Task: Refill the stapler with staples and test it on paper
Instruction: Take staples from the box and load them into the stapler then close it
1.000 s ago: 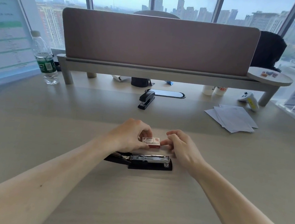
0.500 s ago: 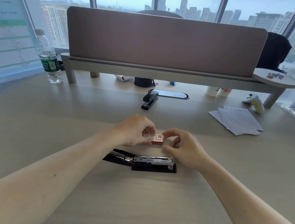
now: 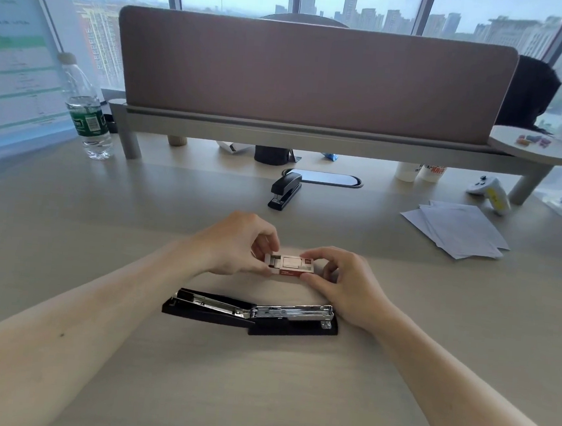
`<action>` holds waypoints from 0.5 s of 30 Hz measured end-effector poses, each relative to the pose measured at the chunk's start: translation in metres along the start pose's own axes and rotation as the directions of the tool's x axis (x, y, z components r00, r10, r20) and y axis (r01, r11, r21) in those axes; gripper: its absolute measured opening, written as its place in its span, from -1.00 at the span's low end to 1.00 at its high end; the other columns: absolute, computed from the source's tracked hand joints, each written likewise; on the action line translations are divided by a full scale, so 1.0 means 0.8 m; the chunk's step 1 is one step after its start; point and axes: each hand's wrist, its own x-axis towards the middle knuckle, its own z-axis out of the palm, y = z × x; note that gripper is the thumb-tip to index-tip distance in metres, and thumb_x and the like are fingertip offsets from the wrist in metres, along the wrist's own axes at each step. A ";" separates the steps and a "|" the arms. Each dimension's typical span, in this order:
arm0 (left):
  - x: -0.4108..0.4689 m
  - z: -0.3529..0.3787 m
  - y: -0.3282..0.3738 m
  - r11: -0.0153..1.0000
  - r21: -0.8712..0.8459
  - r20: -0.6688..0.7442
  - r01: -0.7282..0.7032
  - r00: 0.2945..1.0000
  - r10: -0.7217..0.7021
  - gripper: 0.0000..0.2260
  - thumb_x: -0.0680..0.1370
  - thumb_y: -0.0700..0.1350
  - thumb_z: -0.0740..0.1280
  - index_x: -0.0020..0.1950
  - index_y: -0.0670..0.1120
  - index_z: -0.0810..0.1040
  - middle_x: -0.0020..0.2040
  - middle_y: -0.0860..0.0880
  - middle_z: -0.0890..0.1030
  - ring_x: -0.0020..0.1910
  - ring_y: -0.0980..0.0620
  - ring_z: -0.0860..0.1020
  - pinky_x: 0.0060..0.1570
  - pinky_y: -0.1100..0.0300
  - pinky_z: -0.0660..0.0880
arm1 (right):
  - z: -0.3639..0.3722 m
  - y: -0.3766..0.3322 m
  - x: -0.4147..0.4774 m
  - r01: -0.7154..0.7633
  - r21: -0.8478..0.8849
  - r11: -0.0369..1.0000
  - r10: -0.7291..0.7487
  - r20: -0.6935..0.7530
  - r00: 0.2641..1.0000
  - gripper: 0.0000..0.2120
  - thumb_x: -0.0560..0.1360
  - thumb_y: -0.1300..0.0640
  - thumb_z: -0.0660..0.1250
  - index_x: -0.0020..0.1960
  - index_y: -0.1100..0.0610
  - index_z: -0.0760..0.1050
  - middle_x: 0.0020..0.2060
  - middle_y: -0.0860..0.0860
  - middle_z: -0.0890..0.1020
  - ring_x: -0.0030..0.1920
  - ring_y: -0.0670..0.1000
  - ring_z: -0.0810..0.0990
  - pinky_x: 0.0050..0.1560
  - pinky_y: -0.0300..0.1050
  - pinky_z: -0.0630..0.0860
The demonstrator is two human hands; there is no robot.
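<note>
A small red and white staple box (image 3: 290, 265) is held just above the desk between both hands. My left hand (image 3: 236, 244) pinches its left end, where the inner tray sticks out a little. My right hand (image 3: 341, 279) grips the right end of the sleeve. Just in front of the hands, a black stapler (image 3: 250, 313) lies flat on the desk with its top swung open and the metal staple channel showing. A stack of white paper sheets (image 3: 458, 230) rests at the right of the desk.
A second black stapler (image 3: 285, 191), closed, stands further back at the middle. A water bottle (image 3: 86, 112) stands at the back left. A raised shelf with a partition (image 3: 312, 76) crosses the back. A white game controller (image 3: 488, 192) lies at the far right.
The inner tray of the staple box has slid out to the left, pulled by my left hand. Both hands stayed over the open stapler.
</note>
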 end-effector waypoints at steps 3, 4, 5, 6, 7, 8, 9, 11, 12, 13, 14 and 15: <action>-0.006 -0.001 -0.008 0.998 -0.067 -0.020 0.004 1.000 -0.005 -0.70 0.34 -0.15 0.67 0.01 -0.04 0.71 -0.20 0.07 0.74 -0.19 0.18 0.70 -0.10 0.37 0.61 | 0.001 0.002 0.002 0.004 0.002 1.000 -0.004 -0.008 1.000 -0.75 0.46 0.10 0.57 0.13 -0.05 0.70 -0.41 -0.13 0.50 -0.39 -0.16 0.44 -0.28 -0.35 0.40; -0.008 -0.001 -0.009 0.996 -0.084 -0.023 0.004 1.000 -0.006 -0.70 0.33 -0.16 0.67 0.01 -0.05 0.71 -0.22 0.08 0.74 -0.19 0.18 0.70 -0.11 0.39 0.60 | 0.001 0.003 0.002 0.010 -0.002 1.000 -0.010 -0.009 1.000 -0.75 0.46 0.09 0.57 0.13 -0.06 0.70 -0.41 -0.13 0.50 -0.39 -0.15 0.44 -0.28 -0.35 0.40; -0.009 -0.002 -0.010 0.995 -0.098 -0.023 0.006 1.000 -0.008 -0.70 0.33 -0.16 0.68 0.01 -0.06 0.71 -0.23 0.07 0.74 -0.20 0.18 0.69 -0.13 0.42 0.58 | 0.002 0.003 0.002 0.013 -0.006 1.000 -0.013 -0.010 1.000 -0.75 0.46 0.09 0.56 0.13 -0.06 0.70 -0.41 -0.12 0.50 -0.39 -0.15 0.44 -0.28 -0.35 0.40; -0.010 -0.003 -0.011 0.994 -0.108 -0.023 0.009 1.000 -0.012 -0.70 0.33 -0.17 0.68 0.01 -0.06 0.71 -0.23 0.07 0.74 -0.20 0.17 0.69 -0.14 0.45 0.56 | 0.002 0.004 0.002 0.016 -0.007 1.000 -0.016 -0.012 1.000 -0.75 0.46 0.09 0.56 0.13 -0.07 0.70 -0.41 -0.12 0.51 -0.38 -0.15 0.44 -0.28 -0.35 0.40; -0.011 -0.004 -0.011 0.994 -0.109 -0.021 0.011 1.000 -0.014 -0.70 0.33 -0.16 0.68 0.00 -0.06 0.72 -0.22 0.06 0.74 -0.20 0.17 0.69 -0.15 0.46 0.55 | 0.002 0.005 0.001 0.015 -0.008 1.000 -0.015 -0.013 1.000 -0.75 0.46 0.09 0.56 0.13 -0.07 0.70 -0.40 -0.12 0.51 -0.38 -0.15 0.45 -0.27 -0.34 0.40; -0.011 -0.005 -0.011 0.995 -0.102 -0.018 0.011 1.000 -0.013 -0.71 0.33 -0.15 0.68 0.00 -0.04 0.72 -0.22 0.06 0.74 -0.20 0.18 0.69 -0.15 0.46 0.55 | 0.003 0.006 0.001 0.015 -0.008 1.000 -0.015 -0.013 1.000 -0.75 0.46 0.09 0.55 0.13 -0.08 0.70 -0.40 -0.11 0.53 -0.38 -0.15 0.45 -0.27 -0.33 0.41; -0.012 -0.006 -0.012 0.996 -0.089 -0.014 0.011 1.000 -0.012 -0.72 0.34 -0.14 0.67 -0.01 -0.03 0.71 -0.20 0.06 0.74 -0.20 0.19 0.69 -0.14 0.45 0.56 | 0.003 0.006 0.001 0.015 -0.008 1.000 -0.015 -0.014 1.000 -0.75 0.46 0.08 0.55 0.13 -0.08 0.69 -0.39 -0.10 0.54 -0.38 -0.15 0.45 -0.26 -0.30 0.42; -0.014 -0.011 -0.013 0.998 -0.067 -0.001 0.013 1.000 -0.013 -0.73 0.35 -0.12 0.66 -0.02 0.00 0.69 -0.16 0.07 0.75 -0.19 0.20 0.70 -0.08 0.35 0.61 | 0.004 0.007 0.001 0.014 -0.005 1.000 -0.015 -0.018 1.000 -0.74 0.46 0.08 0.55 0.14 -0.09 0.69 -0.38 -0.09 0.55 -0.38 -0.15 0.45 -0.24 -0.25 0.45; -0.015 -0.013 -0.012 0.998 -0.063 0.006 0.015 1.000 -0.015 -0.74 0.37 -0.12 0.65 -0.02 0.01 0.67 -0.15 0.08 0.75 -0.18 0.20 0.71 -0.05 0.29 0.63 | 0.004 0.007 0.001 0.014 -0.006 1.000 -0.015 -0.019 1.000 -0.74 0.46 0.08 0.55 0.14 -0.09 0.69 -0.38 -0.09 0.55 -0.38 -0.15 0.46 -0.22 -0.24 0.46; -0.016 -0.014 -0.011 0.998 -0.060 0.011 0.017 1.000 -0.016 -0.74 0.38 -0.11 0.64 -0.01 0.02 0.65 -0.13 0.08 0.75 -0.16 0.19 0.71 -0.03 0.25 0.65 | 0.004 0.007 0.001 0.014 -0.008 1.000 -0.015 -0.019 1.000 -0.74 0.47 0.08 0.55 0.14 -0.09 0.69 -0.38 -0.10 0.55 -0.38 -0.15 0.46 -0.22 -0.23 0.46; -0.016 -0.015 -0.009 0.998 -0.053 0.016 0.016 1.000 -0.015 -0.73 0.39 -0.11 0.62 0.01 0.02 0.63 -0.12 0.09 0.75 -0.14 0.18 0.72 -0.02 0.23 0.65 | 0.004 0.007 0.000 0.015 -0.009 1.000 -0.015 -0.020 1.000 -0.74 0.47 0.07 0.55 0.14 -0.09 0.69 -0.38 -0.10 0.55 -0.38 -0.15 0.46 -0.21 -0.23 0.47; -0.015 -0.015 -0.005 0.999 -0.039 0.021 0.015 1.000 -0.014 -0.74 0.41 -0.10 0.61 0.03 0.01 0.63 -0.11 0.09 0.74 -0.13 0.17 0.72 -0.02 0.23 0.64 | 0.004 0.008 0.000 0.015 -0.008 1.000 -0.015 -0.020 1.000 -0.74 0.47 0.07 0.55 0.14 -0.08 0.69 -0.38 -0.10 0.56 -0.38 -0.15 0.46 -0.21 -0.22 0.47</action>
